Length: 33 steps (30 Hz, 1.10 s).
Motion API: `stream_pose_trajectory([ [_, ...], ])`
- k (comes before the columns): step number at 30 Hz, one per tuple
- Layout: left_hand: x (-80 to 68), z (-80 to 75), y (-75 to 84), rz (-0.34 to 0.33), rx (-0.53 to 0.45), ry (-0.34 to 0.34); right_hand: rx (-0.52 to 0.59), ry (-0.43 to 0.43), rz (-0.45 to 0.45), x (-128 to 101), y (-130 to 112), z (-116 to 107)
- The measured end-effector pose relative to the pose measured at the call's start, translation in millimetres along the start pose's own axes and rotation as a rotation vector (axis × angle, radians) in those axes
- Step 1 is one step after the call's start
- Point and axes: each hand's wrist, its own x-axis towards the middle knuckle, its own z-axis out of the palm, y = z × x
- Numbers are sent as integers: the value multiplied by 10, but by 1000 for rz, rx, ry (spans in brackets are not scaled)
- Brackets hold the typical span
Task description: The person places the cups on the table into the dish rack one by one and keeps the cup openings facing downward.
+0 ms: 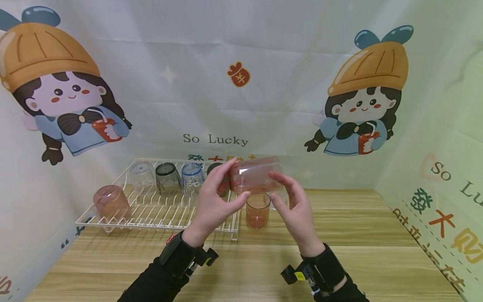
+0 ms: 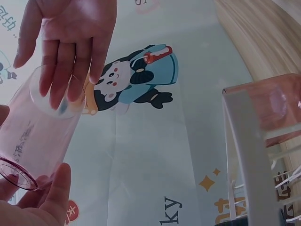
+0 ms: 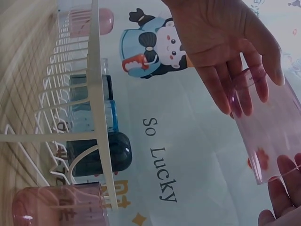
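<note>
A wooden table (image 1: 362, 251) fills the lower half of the head view, walled in by pale printed sheets with cartoon children in orange hats and the words "So Lucky" at centre.

A white wire rack (image 1: 158, 212) sits on the table at centre left. Along its back row stand upside-down cups: a clear cup (image 1: 142, 174), a dark grey cup (image 1: 167, 176) and a blue-tinted cup (image 1: 192, 176), with another dark one mostly hidden behind the hand. A pink cup (image 1: 112, 202) stands inverted at the rack's left front corner.

At mid frame, above the table, both hands hold a clear pink tumbler (image 1: 256, 175) on its side. The left hand (image 1: 213, 201) grips one end, thumb below and fingers curled over the top. The right hand (image 1: 296, 205) supports the other end with nearly straight fingers spread against it; the left wrist view shows those fingertips (image 2: 59, 92) pressed over the tumbler's end.

A small orange cup (image 1: 258, 210) stands upright on the table just right of the rack, directly below the tumbler.

As a judgement, handling this well means keeping the light, slippery tumbler pinched evenly at both ends, turning it slowly, and keeping it clear of the orange cup beneath and the rack's edge beside it.
</note>
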Motion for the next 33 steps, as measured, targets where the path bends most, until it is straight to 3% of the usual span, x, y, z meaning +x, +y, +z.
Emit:
stream_pose_trajectory([
  [33, -72, -206, -114, -24, 116, 28, -53, 15, 95, -51, 141, -183],
])
